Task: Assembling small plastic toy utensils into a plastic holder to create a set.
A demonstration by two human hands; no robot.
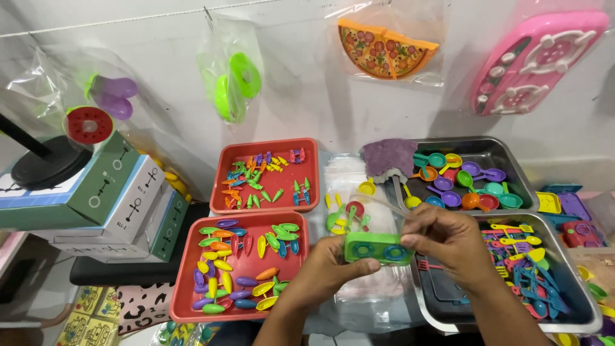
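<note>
View from above a work surface. 2 steel trays lie by the right fingers: the far steel tray, beyond the fingertips, holds toy pans and ladles in many colours, and the near steel tray, under and outward of the right hand, holds flat toy utensils. 2 red trays lie on the left hand's outer side: the near red tray just beside the left fingers carries small coloured vegetable-shaped pieces; the far red tray, beyond it, carries smaller pieces. A stack of clear bags lies beyond and below both hands. A purple cloth rests on the far steel tray's rim, beyond the right fingertips. The right hand closes thumb and fingers on the right end of a green toy stove, and its raised fingertips pinch the edge of a clear bag holding small toy pieces. The left hand curls its fingers beneath the stove, thumb against its lower edge. The stove sits between both sets of fingers, above the bags.
</note>
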